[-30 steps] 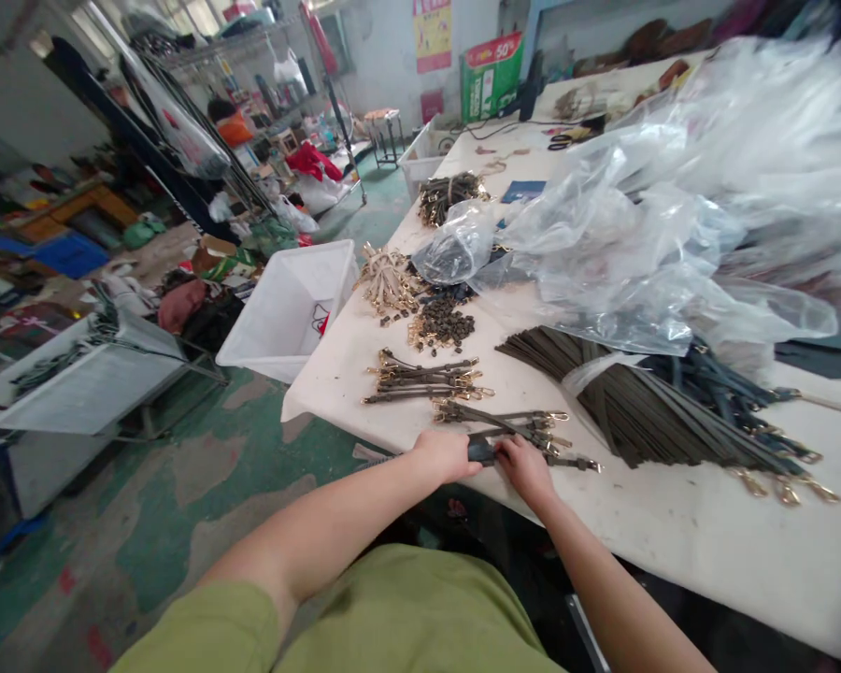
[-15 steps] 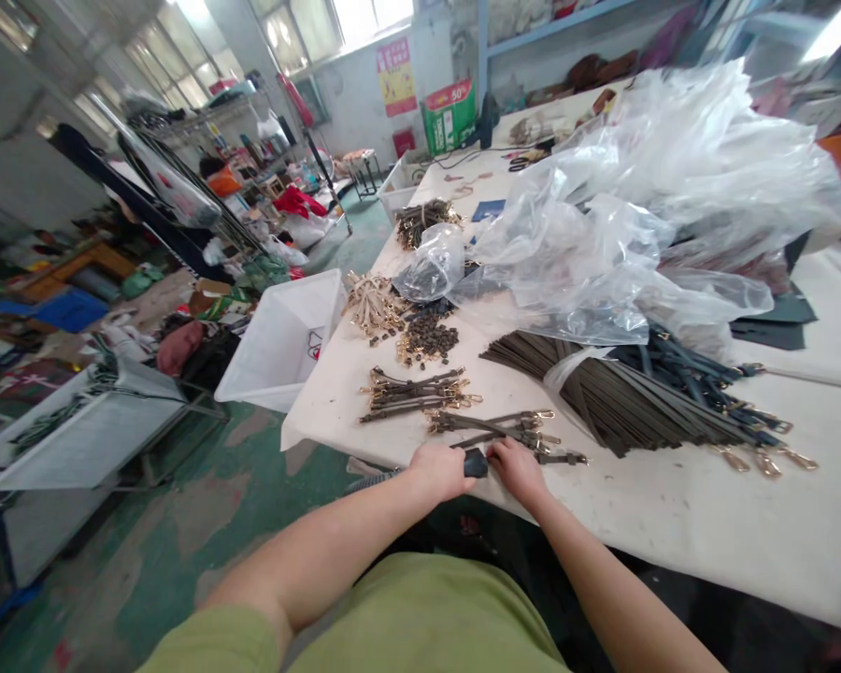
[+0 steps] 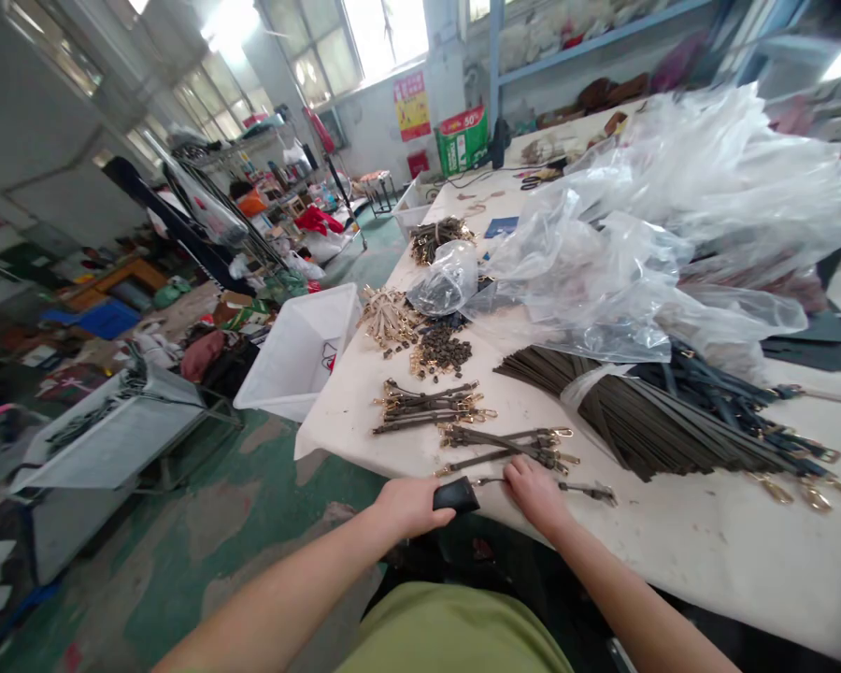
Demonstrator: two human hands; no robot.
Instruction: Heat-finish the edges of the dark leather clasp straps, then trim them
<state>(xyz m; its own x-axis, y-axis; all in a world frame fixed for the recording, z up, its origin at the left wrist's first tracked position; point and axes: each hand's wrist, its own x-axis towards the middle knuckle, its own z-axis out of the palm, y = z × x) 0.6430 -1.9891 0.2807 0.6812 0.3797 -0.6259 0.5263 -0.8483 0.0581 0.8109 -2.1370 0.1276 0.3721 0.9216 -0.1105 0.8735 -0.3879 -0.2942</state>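
Note:
My left hand (image 3: pixel 407 508) is closed around a dark, blunt-ended object (image 3: pixel 457 496) at the table's front edge; its kind is unclear. To its right, my right hand (image 3: pixel 533 484) has its fingers on a short dark strap (image 3: pixel 580 489), which sticks out on both sides of the hand. The fingertips are partly hidden by the hand itself. Just beyond lie several dark straps with gold clasps (image 3: pixel 508 447), some of them crossed. Another group of similar straps (image 3: pixel 424 408) rests farther left.
Small dark pieces (image 3: pixel 445 350) and beige straps (image 3: pixel 387 316) lie toward the table's left edge. A thick bundle of long dark straps (image 3: pixel 645 425) is at right, with clear plastic bags (image 3: pixel 589 271) behind. A white bin (image 3: pixel 291 346) stands left of the table (image 3: pixel 715 537).
My left hand has drawn left and toward me with the dark object, widening the space between my hands. My right hand stays at the strap. The view has shifted slightly.

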